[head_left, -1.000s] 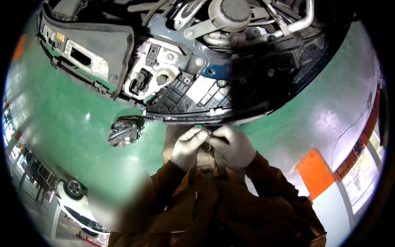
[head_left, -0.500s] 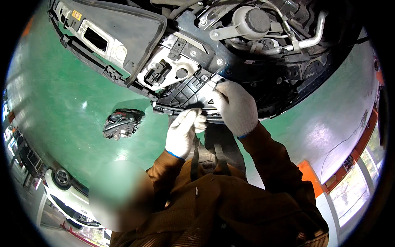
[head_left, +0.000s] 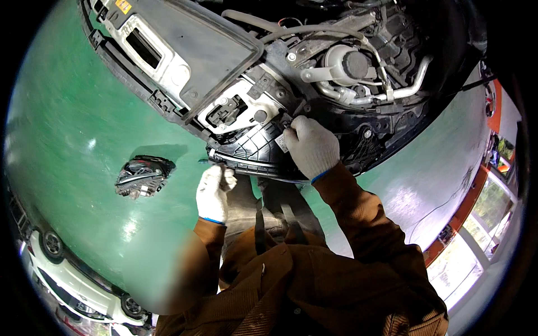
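Note:
A black ribbed plastic headlight (head_left: 252, 147) with a pale label sits at the car's front corner, its curved edge toward me. My left hand (head_left: 214, 190), in a white knit glove, has its fingers curled closed at the near left end of that edge. Gloved as well, my right hand (head_left: 312, 147) is closed at the upper right part of the headlight, beside a small dark tab; its fingertips are partly hidden. A second headlight (head_left: 144, 176) lies on the green floor to the left.
Beyond the hands are the metal front panel (head_left: 224, 109), a dark cover (head_left: 202, 45) and a pale capped reservoir (head_left: 342, 64) with pipes. The bumper beam (head_left: 134, 84) runs along the car's front. A white car (head_left: 78, 285) stands at lower left, orange-framed windows at right.
My left hand has moved left along the headlight's near edge. My right hand stays at its upper right part. The view has shifted, showing more of the engine bay.

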{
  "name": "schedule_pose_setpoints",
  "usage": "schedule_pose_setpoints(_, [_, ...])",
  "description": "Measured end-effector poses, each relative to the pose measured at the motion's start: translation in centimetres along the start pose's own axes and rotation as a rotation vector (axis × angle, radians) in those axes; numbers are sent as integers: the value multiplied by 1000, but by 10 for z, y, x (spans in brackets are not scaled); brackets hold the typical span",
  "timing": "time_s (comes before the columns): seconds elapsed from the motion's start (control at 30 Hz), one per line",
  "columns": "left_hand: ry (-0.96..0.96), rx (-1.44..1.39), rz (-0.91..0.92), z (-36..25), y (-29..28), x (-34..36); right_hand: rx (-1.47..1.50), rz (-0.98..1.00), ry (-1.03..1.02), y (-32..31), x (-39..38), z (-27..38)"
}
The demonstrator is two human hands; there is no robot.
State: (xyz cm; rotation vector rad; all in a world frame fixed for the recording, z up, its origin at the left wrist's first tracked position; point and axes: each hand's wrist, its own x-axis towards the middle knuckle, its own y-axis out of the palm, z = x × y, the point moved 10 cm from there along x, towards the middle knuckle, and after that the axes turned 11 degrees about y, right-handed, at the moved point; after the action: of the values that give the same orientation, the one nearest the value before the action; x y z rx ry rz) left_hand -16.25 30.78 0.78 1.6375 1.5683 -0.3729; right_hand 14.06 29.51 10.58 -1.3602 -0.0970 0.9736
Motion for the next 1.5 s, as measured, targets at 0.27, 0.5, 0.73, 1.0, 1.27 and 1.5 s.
schedule_pose_setpoints(0.27, [233,357,-293,-18,-54,77,-313,48,-58,5,-2,20])
schedule_pose_setpoints(0.5, [-23,-201,38,34,-5,117,-503,125,-132,23,-3,33])
schedule_pose_setpoints(0.73, [-79,0,46,22,-2,109,-548,116,-133,20,3,43])
schedule_pose_setpoints(1.0, [-160,50,-19,21,-4,104,-501,116,-80,17,8,35])
schedule_pose_setpoints(1.27, [-104,66,-36,20,-5,107,-511,154,12,16,9,34])
schedule_pose_setpoints(1.5, [-139,62,-58,32,-8,109,-543,166,73,23,8,33])
